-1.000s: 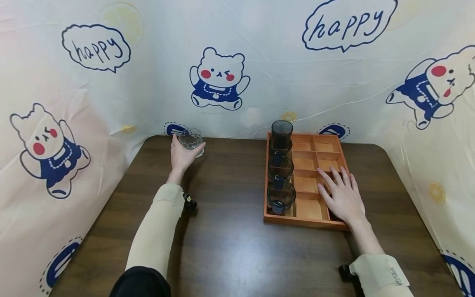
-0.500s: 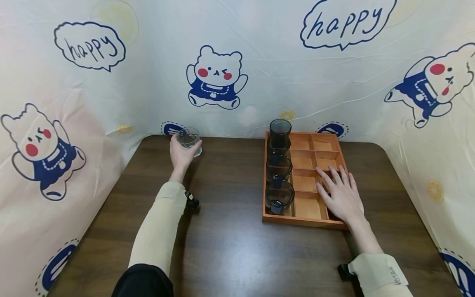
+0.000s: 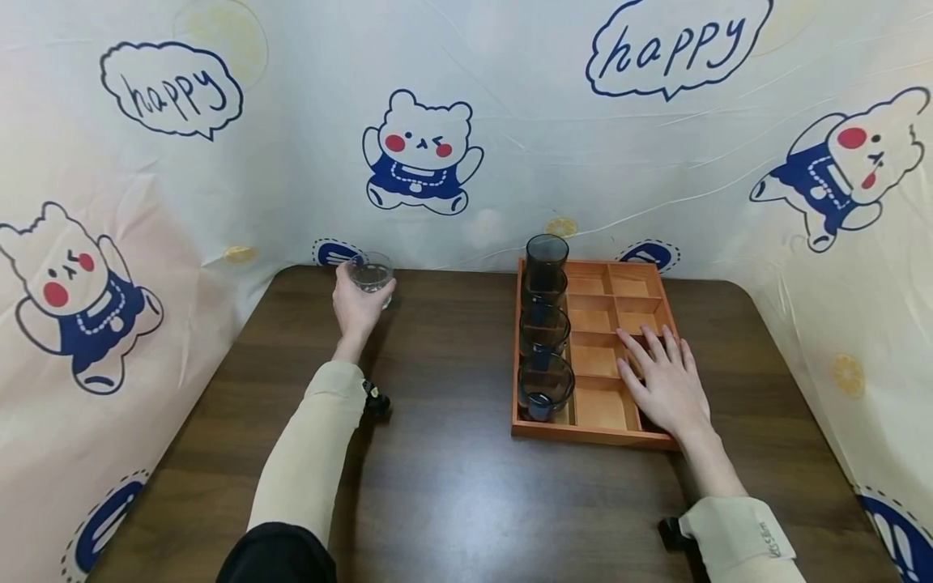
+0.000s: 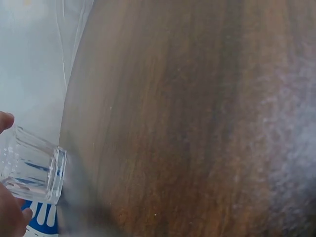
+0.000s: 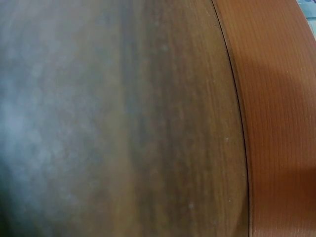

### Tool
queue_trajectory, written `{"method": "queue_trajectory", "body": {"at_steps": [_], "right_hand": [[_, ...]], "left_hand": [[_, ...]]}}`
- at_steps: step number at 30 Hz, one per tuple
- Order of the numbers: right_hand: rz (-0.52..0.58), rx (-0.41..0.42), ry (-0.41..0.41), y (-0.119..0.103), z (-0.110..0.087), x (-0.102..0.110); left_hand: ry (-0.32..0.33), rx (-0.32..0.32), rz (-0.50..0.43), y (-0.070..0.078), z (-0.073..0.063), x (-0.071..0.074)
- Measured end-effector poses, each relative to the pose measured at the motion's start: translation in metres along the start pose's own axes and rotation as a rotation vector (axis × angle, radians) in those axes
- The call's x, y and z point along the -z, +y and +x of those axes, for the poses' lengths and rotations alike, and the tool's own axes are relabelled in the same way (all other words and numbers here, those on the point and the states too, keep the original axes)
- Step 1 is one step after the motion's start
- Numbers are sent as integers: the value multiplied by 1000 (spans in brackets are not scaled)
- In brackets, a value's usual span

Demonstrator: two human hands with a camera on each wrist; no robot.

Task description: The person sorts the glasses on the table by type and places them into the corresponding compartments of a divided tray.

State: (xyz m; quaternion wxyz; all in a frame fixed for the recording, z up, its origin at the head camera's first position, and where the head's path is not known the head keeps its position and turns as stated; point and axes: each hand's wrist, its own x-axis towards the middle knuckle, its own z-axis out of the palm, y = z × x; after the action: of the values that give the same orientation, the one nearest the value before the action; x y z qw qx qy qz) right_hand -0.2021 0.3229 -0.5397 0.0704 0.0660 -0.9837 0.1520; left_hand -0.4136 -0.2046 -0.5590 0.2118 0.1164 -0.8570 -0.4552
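At the back left of the table, my left hand (image 3: 355, 308) grips a clear drinking glass (image 3: 372, 274), thumb on its right side and fingers on its left. The left wrist view shows the glass (image 4: 32, 170) from the side, its thick base toward the table; whether it touches the table I cannot tell. My right hand (image 3: 669, 393) rests with spread fingers on the right front part of a wooden compartment tray (image 3: 583, 435). Several dark tinted glasses (image 3: 545, 385) stand in the tray's left column. In the right wrist view only the tray's side wall (image 5: 279, 123) and the table appear.
The dark brown wooden table (image 3: 452, 389) lies between the hands. A cloth backdrop (image 3: 306, 146) printed with cartoon bears rises behind the table's back edge and along both sides.
The head view has shifted slightly. My left hand sits a little closer around the clear glass, and less of the glass's base shows. My right hand stays on the tray.
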Motion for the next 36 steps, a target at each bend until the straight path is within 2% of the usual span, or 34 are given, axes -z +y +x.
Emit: {"method": "queue_trajectory", "body": {"at_steps": [4, 12, 20, 24, 30, 36], "right_hand": [[7, 2, 5, 1, 0, 0], [16, 1, 14, -1, 0, 0], [11, 1, 9, 0, 0, 1], [20, 2, 8, -1, 0, 0], [15, 3, 8, 0, 0, 0], [9, -2, 2, 0, 0, 1]], "left_hand": [[-6, -65, -4, 44, -31, 15], [-22, -127, 20, 54, -42, 14], [-36, -287, 88, 78, -46, 11], [-47, -345, 93, 90, -51, 8], [-58, -391, 79, 106, -57, 2], [-109, -407, 69, 123, -65, -4]]}}
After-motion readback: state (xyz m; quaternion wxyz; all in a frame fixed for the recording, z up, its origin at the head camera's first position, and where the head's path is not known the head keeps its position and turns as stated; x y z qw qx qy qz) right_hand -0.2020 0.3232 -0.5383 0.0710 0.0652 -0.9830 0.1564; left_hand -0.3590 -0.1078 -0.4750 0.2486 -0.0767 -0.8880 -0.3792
